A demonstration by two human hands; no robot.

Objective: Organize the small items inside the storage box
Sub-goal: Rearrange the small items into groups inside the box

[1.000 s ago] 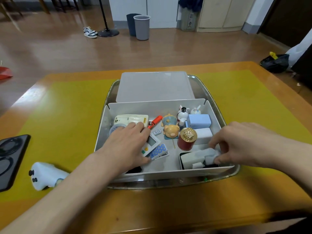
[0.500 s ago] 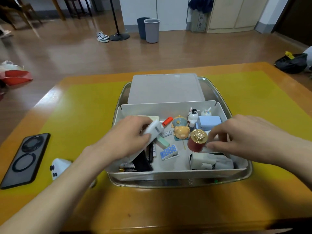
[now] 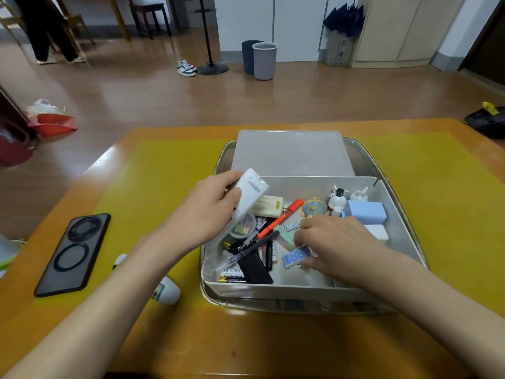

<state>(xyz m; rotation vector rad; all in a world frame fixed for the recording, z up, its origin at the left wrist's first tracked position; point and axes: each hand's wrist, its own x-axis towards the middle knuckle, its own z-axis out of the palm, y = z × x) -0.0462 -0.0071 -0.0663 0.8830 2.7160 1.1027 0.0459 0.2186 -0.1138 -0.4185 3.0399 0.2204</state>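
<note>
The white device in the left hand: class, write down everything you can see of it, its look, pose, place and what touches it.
The white device is a flat, oblong slab with rounded corners, seemingly smooth plastic, with small dark print on its upper face. The left hand grips it, thumb across one face and fingers behind. It is tilted, its far end raised, above the near-left part of the storage box, over a cream rectangular item. Its lower end is hidden by the hand. Only the hand visibly touches it.

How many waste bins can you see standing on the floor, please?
2: a dark blue bin and a grey bin touching beside it, by the far wall. Others may be out of view.
</note>
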